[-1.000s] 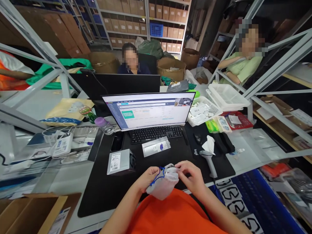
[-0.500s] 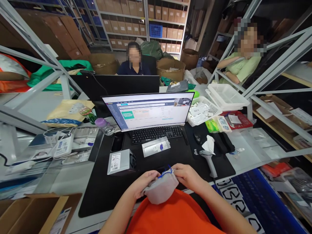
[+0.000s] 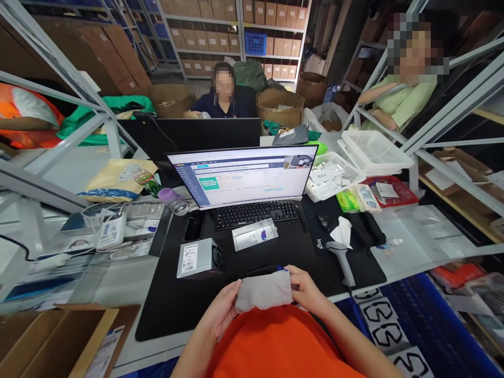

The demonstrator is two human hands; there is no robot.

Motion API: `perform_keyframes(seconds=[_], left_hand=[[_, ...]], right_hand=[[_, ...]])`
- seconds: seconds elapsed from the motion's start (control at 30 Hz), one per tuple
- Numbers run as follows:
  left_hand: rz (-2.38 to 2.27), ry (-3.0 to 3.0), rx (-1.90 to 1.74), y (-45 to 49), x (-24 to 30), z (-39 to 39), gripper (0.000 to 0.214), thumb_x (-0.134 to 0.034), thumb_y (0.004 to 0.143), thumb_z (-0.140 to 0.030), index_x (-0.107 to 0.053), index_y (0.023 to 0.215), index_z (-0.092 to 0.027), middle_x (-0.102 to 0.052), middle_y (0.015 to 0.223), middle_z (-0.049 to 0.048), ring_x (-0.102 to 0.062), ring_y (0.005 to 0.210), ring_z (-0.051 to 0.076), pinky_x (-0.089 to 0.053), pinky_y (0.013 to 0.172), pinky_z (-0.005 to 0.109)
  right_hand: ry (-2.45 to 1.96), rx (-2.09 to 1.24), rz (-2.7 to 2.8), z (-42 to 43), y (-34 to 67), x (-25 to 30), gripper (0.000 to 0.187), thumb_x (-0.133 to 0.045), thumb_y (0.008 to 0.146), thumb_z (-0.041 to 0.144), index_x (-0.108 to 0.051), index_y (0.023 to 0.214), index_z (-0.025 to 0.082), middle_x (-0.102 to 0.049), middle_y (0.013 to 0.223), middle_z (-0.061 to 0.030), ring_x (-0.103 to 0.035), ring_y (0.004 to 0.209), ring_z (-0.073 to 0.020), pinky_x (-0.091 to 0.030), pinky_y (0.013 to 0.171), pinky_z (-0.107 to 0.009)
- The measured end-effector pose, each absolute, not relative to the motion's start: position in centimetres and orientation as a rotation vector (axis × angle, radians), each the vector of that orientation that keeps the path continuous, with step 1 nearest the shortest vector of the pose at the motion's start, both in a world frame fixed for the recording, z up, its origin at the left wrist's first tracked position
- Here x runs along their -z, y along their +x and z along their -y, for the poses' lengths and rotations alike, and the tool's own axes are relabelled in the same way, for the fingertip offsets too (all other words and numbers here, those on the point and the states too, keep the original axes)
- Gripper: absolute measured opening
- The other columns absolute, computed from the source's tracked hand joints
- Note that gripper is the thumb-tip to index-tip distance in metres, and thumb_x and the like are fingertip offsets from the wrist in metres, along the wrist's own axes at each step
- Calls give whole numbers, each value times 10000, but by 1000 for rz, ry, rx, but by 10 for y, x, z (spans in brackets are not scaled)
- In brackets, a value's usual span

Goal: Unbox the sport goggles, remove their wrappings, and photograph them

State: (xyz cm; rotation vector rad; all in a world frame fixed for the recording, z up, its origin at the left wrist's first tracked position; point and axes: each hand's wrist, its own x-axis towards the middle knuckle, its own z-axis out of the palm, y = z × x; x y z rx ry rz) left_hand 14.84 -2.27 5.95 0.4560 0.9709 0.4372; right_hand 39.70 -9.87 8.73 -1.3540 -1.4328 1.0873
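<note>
From afar, I'm holding a grey drawstring pouch [image 3: 263, 290] crosswise.
Forearms [image 3: 342, 321] angling inward, left hand [image 3: 221, 308] is cupping one end, right hand [image 3: 305, 287] pinching the other.

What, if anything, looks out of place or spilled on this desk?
No spill shows, and the grey pouch held by the left hand and right hand has no visible damage. Slightly odd is a crumpled white sheet, paper or cloth, beside the mouse and near the scanner: it looks tossed down loose.
</note>
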Motion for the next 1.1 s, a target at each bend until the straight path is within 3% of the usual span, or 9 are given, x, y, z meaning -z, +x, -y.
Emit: perform_keyframes(seconds=[0.17, 0.3, 0.43, 0.53, 0.67, 0.87, 1.1], left_hand=[[-912, 492, -476, 151, -61, 24, 401, -910, 638, -345, -711, 925, -148, -741, 844, 61, -728, 816, 209, -567, 743, 279], [-929, 519, -506, 166, -60, 18, 406, -957, 514, -267, -706, 803, -131, -739, 776, 61, -734, 798, 229, -577, 759, 309], [-936, 563, -528, 184, -62, 7, 404, -950, 501, -242, -712, 806, -126, -739, 759, 60, -731, 758, 231, -584, 744, 337], [-944, 592, -539, 195, -62, -3, 383, -939, 509, -239, -710, 792, -124, -733, 734, 58, -726, 726, 224, -584, 723, 340], [-960, 618, -553, 204, -56, -17, 369, -934, 494, -237, -686, 742, -123, -724, 722, 56, -715, 705, 211, -573, 706, 324], [-1029, 671, -625, 192, -39, -29, 428, -939, 484, -292, -655, 768, -144, -711, 738, 30, -675, 679, 160, -533, 672, 259], [-1176, 761, -701, 171, -7, -29, 406, -868, 522, -370, -614, 766, -168, -646, 655, -31, -581, 571, 113, -443, 542, 201]], right_hand=[[-1390, -1087, 1154, 98, 409, -74, 127, -702, 789, 248, -793, 713, 203, -693, 851, -61, -648, 795, -197, -532, 727, -304], [-1449, -1089, 1050, 99, 423, -69, 185, -698, 801, 346, -808, 751, 206, -735, 865, -72, -667, 773, -211, -549, 719, -329], [-1507, -1025, 1014, 101, 437, -73, 176, -700, 790, 342, -812, 775, 207, -733, 925, -87, -674, 823, -225, -553, 743, -340], [-1584, -878, 968, 104, 450, -76, 161, -736, 749, 343, -790, 697, 201, -699, 1019, -110, -665, 922, -248, -557, 785, -346], [-1607, -808, 845, 111, 469, -79, 323, -812, 687, 423, -694, 515, 177, -671, 933, -112, -656, 878, -251, -573, 675, -314], [-1433, -966, 414, 122, 501, -79, 415, -912, 604, 484, -803, 837, 159, -757, 802, -72, -736, 790, -246, -634, 787, -388], [-1355, -845, 294, 123, 516, -73, 402, -938, 588, 455, -775, 808, 160, -768, 796, -39, -750, 733, -200, -653, 792, -341]])
